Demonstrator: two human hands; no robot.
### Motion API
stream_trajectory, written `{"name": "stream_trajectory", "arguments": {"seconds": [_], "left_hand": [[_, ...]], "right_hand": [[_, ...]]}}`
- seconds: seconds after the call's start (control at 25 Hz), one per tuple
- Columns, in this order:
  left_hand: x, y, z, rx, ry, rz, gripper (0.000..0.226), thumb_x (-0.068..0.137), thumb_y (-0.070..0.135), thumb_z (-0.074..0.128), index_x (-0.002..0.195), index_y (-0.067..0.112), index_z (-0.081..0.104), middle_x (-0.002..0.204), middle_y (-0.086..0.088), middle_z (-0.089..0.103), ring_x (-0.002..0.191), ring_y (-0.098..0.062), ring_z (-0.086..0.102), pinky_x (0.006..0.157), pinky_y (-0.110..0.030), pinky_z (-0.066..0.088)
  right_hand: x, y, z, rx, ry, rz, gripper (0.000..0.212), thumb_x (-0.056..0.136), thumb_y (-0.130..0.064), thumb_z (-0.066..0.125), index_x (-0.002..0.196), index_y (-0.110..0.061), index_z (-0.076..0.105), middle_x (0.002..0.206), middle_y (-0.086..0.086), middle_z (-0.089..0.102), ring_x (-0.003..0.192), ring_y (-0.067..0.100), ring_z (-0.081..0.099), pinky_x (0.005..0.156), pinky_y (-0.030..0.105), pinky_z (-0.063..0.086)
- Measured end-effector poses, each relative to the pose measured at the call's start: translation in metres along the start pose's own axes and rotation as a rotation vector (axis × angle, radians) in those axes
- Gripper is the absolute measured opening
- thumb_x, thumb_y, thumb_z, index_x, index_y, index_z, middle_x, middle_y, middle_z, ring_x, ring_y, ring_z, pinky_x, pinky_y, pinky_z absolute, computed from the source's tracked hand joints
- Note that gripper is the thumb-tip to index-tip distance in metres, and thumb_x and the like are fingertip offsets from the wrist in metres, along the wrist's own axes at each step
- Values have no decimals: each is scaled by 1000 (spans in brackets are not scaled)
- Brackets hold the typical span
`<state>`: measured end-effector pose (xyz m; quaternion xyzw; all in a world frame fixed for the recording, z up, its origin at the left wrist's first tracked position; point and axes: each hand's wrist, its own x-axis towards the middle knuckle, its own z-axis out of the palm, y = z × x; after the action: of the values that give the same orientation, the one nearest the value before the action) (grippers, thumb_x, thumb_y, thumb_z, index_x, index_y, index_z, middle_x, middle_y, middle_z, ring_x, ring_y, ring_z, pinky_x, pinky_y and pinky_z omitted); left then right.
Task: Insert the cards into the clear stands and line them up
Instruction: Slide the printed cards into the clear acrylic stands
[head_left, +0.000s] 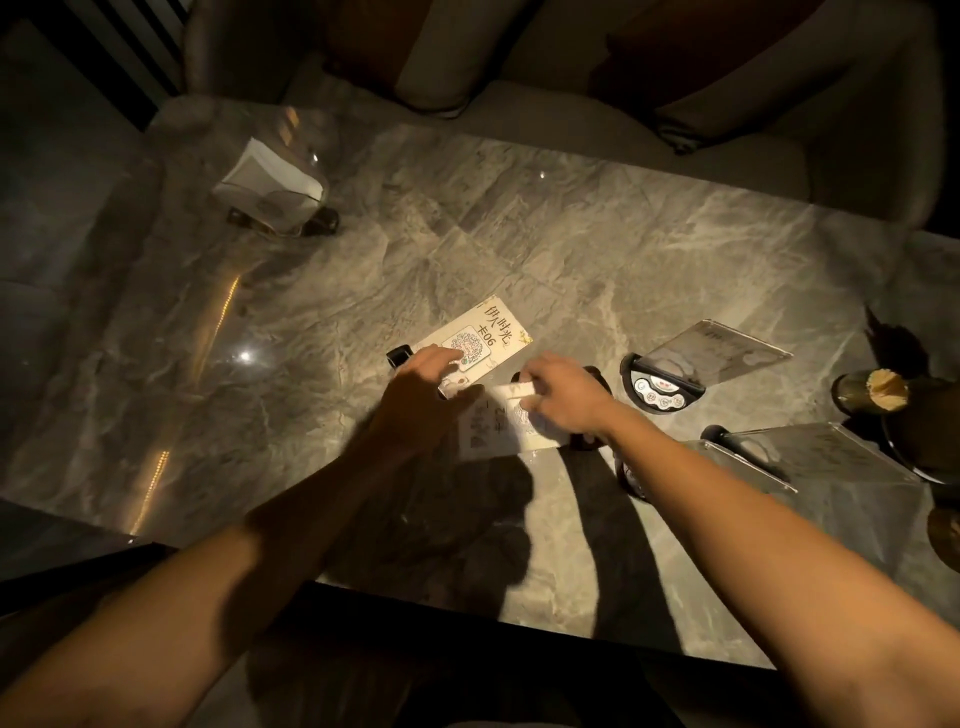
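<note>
A cream card (488, 335) with a QR code and dark lettering sits in a clear stand with a dark base at the table's middle. My left hand (423, 387) rests on its near end, fingers spread over the QR code. My right hand (563, 397) pinches the top edge of a second white card (506, 426), which lies just in front of the first one, by another dark base. Two more clear stands (719, 353) (810, 457) stand to the right, and whether they hold cards I cannot tell.
The marble table (519, 234) is dimly lit. A clear holder with napkins (270, 182) stands at the far left. A round call-button device (660, 389) sits under the nearer right stand. A dark pot with sticks (883, 392) is at the right edge. A sofa lies beyond.
</note>
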<state>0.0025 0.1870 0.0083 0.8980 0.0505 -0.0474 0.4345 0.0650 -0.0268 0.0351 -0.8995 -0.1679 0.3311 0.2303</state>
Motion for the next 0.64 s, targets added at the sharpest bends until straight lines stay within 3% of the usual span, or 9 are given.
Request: {"name": "stream_trajectory", "arguments": {"seconds": [0.08, 0.16, 0.28, 0.36, 0.52, 0.56, 0.64], "left_hand": [[1, 13, -7, -86, -31, -189, 63, 73, 46, 82, 128, 25, 60, 123, 8, 61, 112, -9, 59, 101, -36, 50], [9, 29, -14, -273, -99, -350, 55, 71, 29, 86, 120, 23, 64, 105, 1, 71, 100, -20, 69, 95, -43, 55], [15, 45, -20, -516, -41, -389, 20, 81, 5, 78, 99, 10, 69, 77, -13, 70, 74, -41, 71, 70, -53, 62], [18, 53, -21, -508, -9, -322, 12, 85, 6, 75, 95, 8, 69, 81, -13, 69, 68, -34, 69, 67, -55, 60], [22, 57, -11, -455, -84, -257, 47, 82, 13, 80, 125, 23, 62, 116, 2, 64, 92, -17, 74, 77, -36, 62], [21, 57, -5, -442, -110, -234, 48, 83, 12, 78, 127, 23, 63, 119, 3, 64, 94, -9, 73, 80, -31, 61], [18, 60, 8, -434, -125, -192, 29, 85, 9, 75, 111, 21, 71, 111, 3, 70, 90, -2, 72, 82, -26, 58]], "right_hand": [[-5, 2, -20, 357, 39, 92, 22, 92, -13, 68, 83, -28, 54, 95, 1, 63, 92, 29, 65, 77, 39, 50], [-11, 3, -29, 600, 76, 178, 17, 96, -15, 65, 85, -22, 54, 96, 9, 70, 83, 35, 71, 75, 50, 59], [-14, 7, -21, 736, 204, 187, 9, 95, -17, 64, 89, -21, 58, 115, 16, 70, 105, 39, 70, 90, 60, 56], [-20, 12, -13, 802, 281, 202, 6, 97, -12, 61, 100, -9, 58, 116, 20, 69, 107, 41, 68, 89, 60, 56], [-36, 29, 1, 848, 320, 182, 13, 97, -14, 62, 109, -9, 61, 113, 14, 71, 102, 32, 70, 93, 52, 57], [-39, 32, 3, 847, 325, 170, 14, 96, -13, 63, 110, -10, 63, 115, 15, 71, 100, 28, 69, 94, 48, 57], [-47, 34, 8, 846, 344, 178, 16, 96, -7, 63, 109, -16, 65, 118, 15, 71, 98, 23, 67, 94, 42, 55]]}}
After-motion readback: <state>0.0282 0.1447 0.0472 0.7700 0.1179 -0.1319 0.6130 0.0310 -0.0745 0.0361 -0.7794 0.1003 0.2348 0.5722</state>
